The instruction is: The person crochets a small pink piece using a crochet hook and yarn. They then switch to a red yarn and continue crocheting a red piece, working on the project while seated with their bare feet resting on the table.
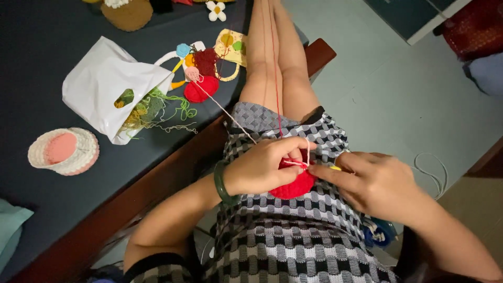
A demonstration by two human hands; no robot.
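Observation:
My left hand (pixel 264 165) pinches a round red crochet piece (pixel 293 184) over my lap, with pale pink yarn (pixel 225 112) looped over its fingers. My right hand (pixel 374 181) meets it from the right and grips a yellow-handled crochet hook (pixel 335 168), mostly hidden by the fingers. The pink yarn runs up-left to small yarn balls (pixel 201 71) on the dark table. A thin red strand (pixel 275 78) runs up along my legs. A green bangle (pixel 221 183) circles my left wrist.
On the dark table (pixel 47 52) lie a white plastic bag (pixel 107 86) spilling green yarn, a pink and white crochet basket (pixel 64 151), a yellow crochet pouch (pixel 230 47), a white flower (pixel 216 10) and a brown piece (pixel 127 13). A white cord (pixel 432 170) lies on the floor.

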